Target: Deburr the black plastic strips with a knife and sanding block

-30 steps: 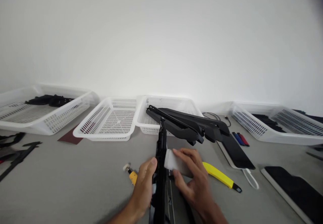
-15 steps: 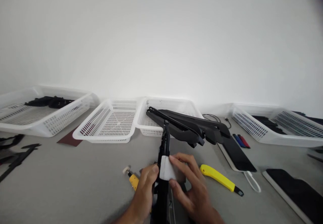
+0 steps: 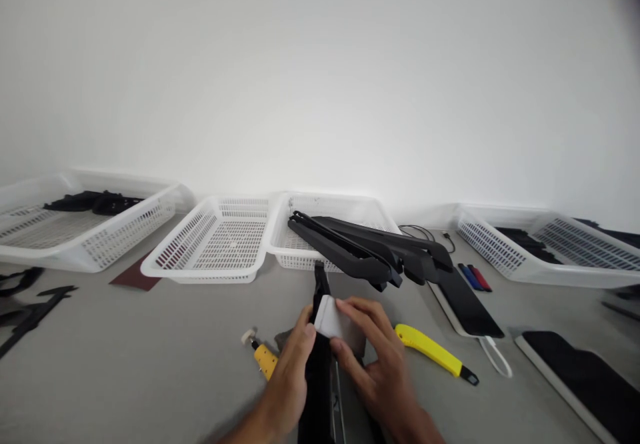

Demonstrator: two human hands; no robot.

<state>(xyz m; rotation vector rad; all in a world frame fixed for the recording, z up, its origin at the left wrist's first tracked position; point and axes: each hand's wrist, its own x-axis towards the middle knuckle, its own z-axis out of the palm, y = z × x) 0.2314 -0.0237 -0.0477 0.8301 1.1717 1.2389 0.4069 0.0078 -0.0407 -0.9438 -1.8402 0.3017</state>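
Observation:
My left hand (image 3: 287, 377) is closed around the left side of a long black plastic part (image 3: 317, 387), which points away from me in the lower middle. Between the thumb and fingers of my right hand (image 3: 383, 371) is a white block (image 3: 333, 321), pressed against the part's right edge. Whether the block is a sanding pad or an eraser I cannot tell. Left of my left hand lies a yellow tool with a pale round tip (image 3: 265, 359). A yellow-handled utility knife (image 3: 435, 352) rests to the right of my right hand.
White baskets stand along the wall: a left one (image 3: 100, 251), a middle-left one (image 3: 200, 274), a centre one (image 3: 300, 261) and a right one (image 3: 530, 277). Long black parts (image 3: 370, 251) lean over the centre basket's rim. A phone (image 3: 467, 304) and cable (image 3: 495, 357) lie at right.
The black part has tilted and turned in my left hand, so its far end sits lower and a smooth face shows. The white block has shifted slightly upward and tipped with my right hand.

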